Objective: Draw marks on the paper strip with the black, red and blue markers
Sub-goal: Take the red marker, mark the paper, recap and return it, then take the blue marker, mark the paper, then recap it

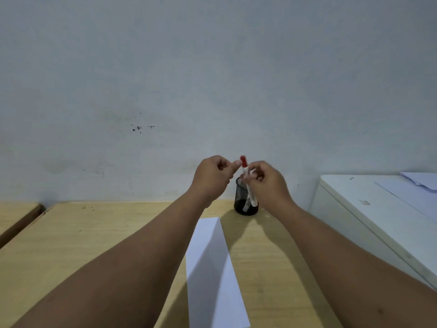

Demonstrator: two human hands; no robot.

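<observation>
A white marker with a red cap (pixel 243 160) is held upright above the black mesh pen cup (pixel 244 204). My right hand (pixel 266 181) grips its white barrel, whose lower end hangs in front of the cup. My left hand (pixel 214 176) pinches at the red cap with thumb and forefinger. A white paper strip (pixel 212 275) lies lengthwise on the wooden table (pixel 82 245), between my forearms and just in front of the cup. Other markers are not clearly visible inside the cup.
A white cabinet or machine (pixel 378 221) with loose paper sheets (pixel 421 181) on top stands at the right. A grey wall (pixel 212 79) rises directly behind the table. A second tabletop edge (pixel 16 216) shows at the far left.
</observation>
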